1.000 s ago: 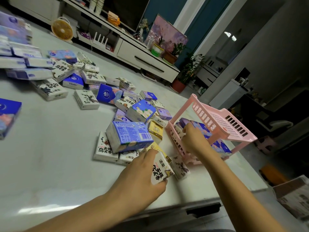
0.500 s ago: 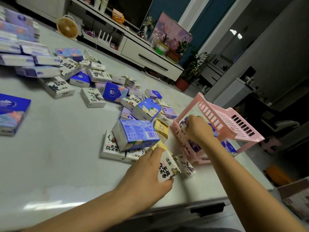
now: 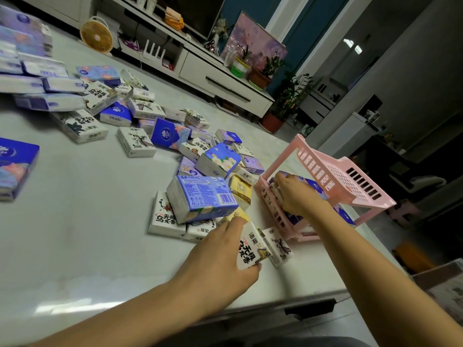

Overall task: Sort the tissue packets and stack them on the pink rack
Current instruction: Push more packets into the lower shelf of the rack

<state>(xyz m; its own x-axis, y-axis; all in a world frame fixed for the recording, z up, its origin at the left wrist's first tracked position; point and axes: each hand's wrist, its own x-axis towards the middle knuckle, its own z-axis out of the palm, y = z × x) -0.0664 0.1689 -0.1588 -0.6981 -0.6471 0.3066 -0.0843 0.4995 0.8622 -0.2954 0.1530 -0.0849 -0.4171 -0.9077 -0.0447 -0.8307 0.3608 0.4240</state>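
A pink rack [image 3: 335,171] stands at the table's right edge, with blue and white tissue packets on its lower shelf. My right hand [image 3: 298,194] reaches into that lower shelf, fingers on a packet [image 3: 312,184] there; the fingertips are hidden. My left hand [image 3: 220,256] grips a white tissue packet with black lettering [image 3: 251,247] near the table's front edge. Another white packet [image 3: 279,246] lies just right of it. A big blue-and-white packet [image 3: 200,196] tops a pile of several packets in the middle.
Many more packets spread across the white table [image 3: 75,234] toward the far left, with larger packs [image 3: 27,78] stacked at the back left. A blue pack [image 3: 15,169] lies at the left edge. A yellow fan [image 3: 96,35] and a TV cabinet [image 3: 220,78] stand beyond.
My right hand has pushed a little deeper into the rack's lower shelf. My left hand still holds the same white packet, barely moved. The camera has shifted slightly.
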